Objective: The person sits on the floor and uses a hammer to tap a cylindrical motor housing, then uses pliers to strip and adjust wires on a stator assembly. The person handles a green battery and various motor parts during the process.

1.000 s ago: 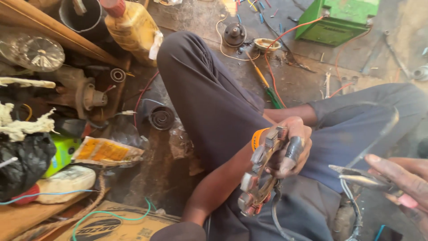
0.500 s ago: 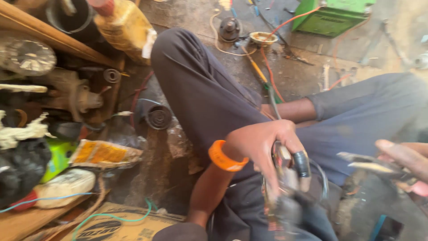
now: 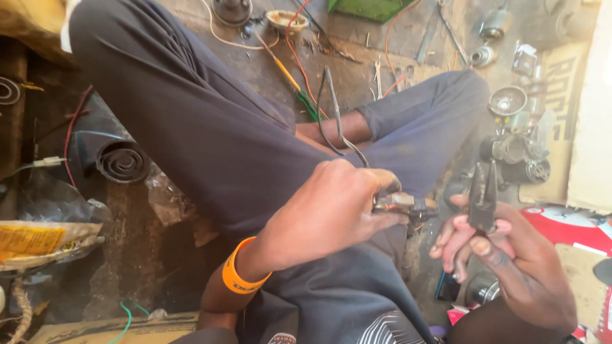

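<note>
Metal part, small and grimy with dark fittings, sits at centre frame, clamped in the closed left hand above the lap of a person seated on a workshop floor. A thin wire rises from that grip toward the upper middle of the frame. Much of the part is hidden behind the fingers, so its full shape cannot be told.

Dark trousers fill the upper left and centre, one knee raised at upper left, the other leg folded across the right of centre. An orange wristband rings the left wrist at lower centre.

At lower right, the right hand is wrapped around a pair of long-nosed pliers, held just beside the metal part with the shut tips pointing toward the top of the frame.

Along the right edge lie a cluster of round motor housings and metal parts on a sheet of cardboard. A green case shows at the top edge, with red, yellow and white wires trailing over the floor below it. A dark coiled cylinder lies at left, and a yellow printed bag at the lower left edge.
</note>
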